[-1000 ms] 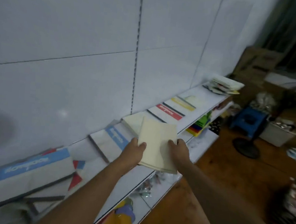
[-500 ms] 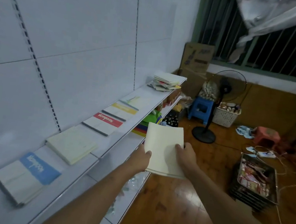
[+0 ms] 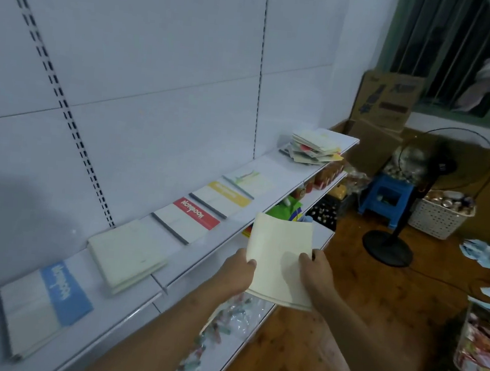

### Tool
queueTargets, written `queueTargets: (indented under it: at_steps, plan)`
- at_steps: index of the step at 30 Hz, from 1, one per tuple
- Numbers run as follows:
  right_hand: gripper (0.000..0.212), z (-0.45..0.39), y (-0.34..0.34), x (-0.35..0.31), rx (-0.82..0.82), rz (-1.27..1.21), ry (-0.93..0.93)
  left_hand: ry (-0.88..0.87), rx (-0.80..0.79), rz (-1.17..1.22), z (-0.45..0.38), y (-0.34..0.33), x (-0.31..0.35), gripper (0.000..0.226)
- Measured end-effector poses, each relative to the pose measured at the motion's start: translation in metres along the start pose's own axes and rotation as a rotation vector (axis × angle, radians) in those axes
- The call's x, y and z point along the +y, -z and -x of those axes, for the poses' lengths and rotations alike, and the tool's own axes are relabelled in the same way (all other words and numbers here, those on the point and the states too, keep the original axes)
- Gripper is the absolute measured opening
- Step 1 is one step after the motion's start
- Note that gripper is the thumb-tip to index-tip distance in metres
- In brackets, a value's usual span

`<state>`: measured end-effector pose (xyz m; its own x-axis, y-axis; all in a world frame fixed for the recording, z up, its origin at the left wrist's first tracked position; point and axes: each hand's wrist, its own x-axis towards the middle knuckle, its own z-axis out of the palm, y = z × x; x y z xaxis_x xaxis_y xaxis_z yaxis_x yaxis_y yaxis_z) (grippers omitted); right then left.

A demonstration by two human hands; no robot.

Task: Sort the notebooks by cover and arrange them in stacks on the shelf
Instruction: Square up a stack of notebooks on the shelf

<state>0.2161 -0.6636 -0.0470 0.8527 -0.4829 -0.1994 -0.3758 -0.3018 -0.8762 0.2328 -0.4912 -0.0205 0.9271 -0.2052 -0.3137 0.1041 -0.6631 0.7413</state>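
**Cream notebooks held off the shelf's front edge**

A thin bundle of plain cream notebooks (image 3: 280, 260) was held in the air in front of the shelf (image 3: 226, 237), just off its front edge and above the lower shelf boards. The left hand (image 3: 236, 274) pinched the bundle's left edge, thumb on top. The right hand (image 3: 316, 271) gripped its right side the same way, thumb pressed on the cover and fingers hidden beneath.

Along the shelf lay a row of sorted piles, each flat and apart from the next. Nearest the left end sat the blue-banded stack (image 3: 43, 306), close to the front edge. Next came a cream stack (image 3: 128, 255) matching the held covers, then a red-banded stack (image 3: 186, 218), a yellow-banded stack (image 3: 221, 198), and a pale notebook with a green drawing (image 3: 248, 181) towards the back wall. At the far right end of the shelf an untidy heap of mixed notebooks (image 3: 313, 145) reached the shelf's corner.

Beyond the shelf, on the wooden floor, stood a blue stool (image 3: 386, 199), a black standing fan (image 3: 415, 201) and a white basket (image 3: 441, 216) filled with cans. A cardboard box (image 3: 386, 100) leaned against the wall under the window.
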Motion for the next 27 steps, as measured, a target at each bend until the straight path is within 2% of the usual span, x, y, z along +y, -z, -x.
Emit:
queueTargets:
  at_steps: [4, 8, 15, 19, 27]
  plan:
    - [0.027, -0.030, -0.047, -0.035, -0.098, 0.006, 0.057, 0.058, 0.079, 0.019, -0.031, 0.040, -0.020, 0.039]
    - [0.019, -0.053, -0.106, -0.075, -0.206, 0.032, 0.136, 0.133, 0.181, 0.022, -0.053, 0.090, -0.052, 0.036]
    - [0.048, -0.058, -0.221, -0.125, -0.520, 0.207, 0.361, 0.307, 0.359, 0.050, -0.061, 0.164, -0.132, 0.034]
    - [0.038, -0.057, -0.280, -0.130, -0.632, 0.292, 0.457, 0.415, 0.448, 0.086, -0.053, 0.180, -0.175, 0.032]
    - [0.038, -0.062, -0.356, -0.136, -0.822, 0.389, 0.522, 0.598, 0.671, 0.102, -0.049, 0.187, -0.212, 0.033]
